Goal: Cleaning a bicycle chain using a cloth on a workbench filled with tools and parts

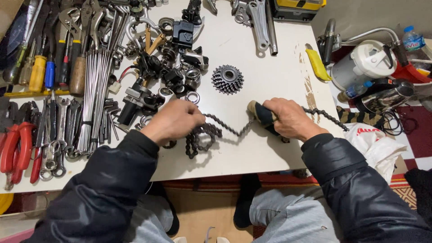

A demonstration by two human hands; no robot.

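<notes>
The person's left hand (pixel 173 120) is pinching a bike chain (pixel 225 127) on the white table (pixel 270 72), with a loose pile bunching up just under that hand. The right hand (pixel 290 119) is gripping a dark tool handle (pixel 262 113) closed tight — the chain is sagging between both hands and trailing off past the right one, with a cog cluster (pixel 227 79) sitting just beyond.

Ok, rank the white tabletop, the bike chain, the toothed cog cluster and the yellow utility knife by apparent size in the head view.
1. White tabletop, by far the largest.
2. Bike chain, strung between left hand and right hand.
3. and 4. Cog cluster and yellow utility knife look alike, so unranked.
</notes>
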